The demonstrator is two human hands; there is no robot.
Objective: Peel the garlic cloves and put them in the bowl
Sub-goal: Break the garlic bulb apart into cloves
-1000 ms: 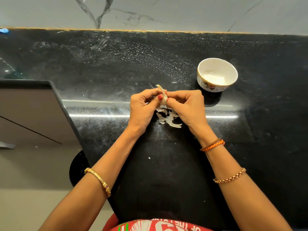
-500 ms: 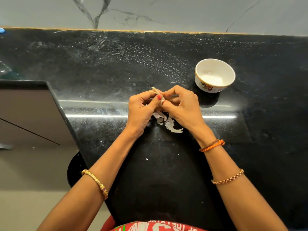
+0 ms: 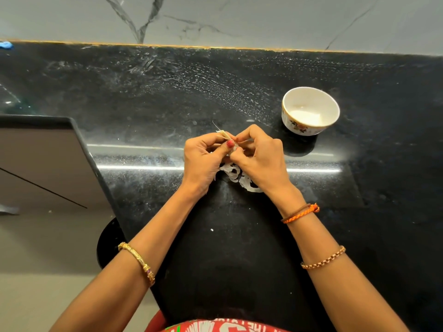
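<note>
Above the black counter (image 3: 167,97), the left hand (image 3: 203,161) and right hand (image 3: 261,159) meet fingertip to fingertip, both pinching one garlic clove (image 3: 233,148) so its skin (image 3: 221,133) can be picked away. Shed peelings (image 3: 236,174) lie directly beneath them, while the bowl (image 3: 287,113) waits near the right hand, apparently holding no cloves.

You have one bowl (image 3: 310,110) on the table (image 3: 143,92). One garlic clove (image 3: 225,136), pinched between your two hands: left hand (image 3: 203,161), right hand (image 3: 261,159). One loose heap of white peel scraps (image 3: 239,176) beneath them; the pieces are too tangled to count. Bracelets: three in all, one on your left arm (image 3: 137,262), two on your right (image 3: 300,213).
</note>
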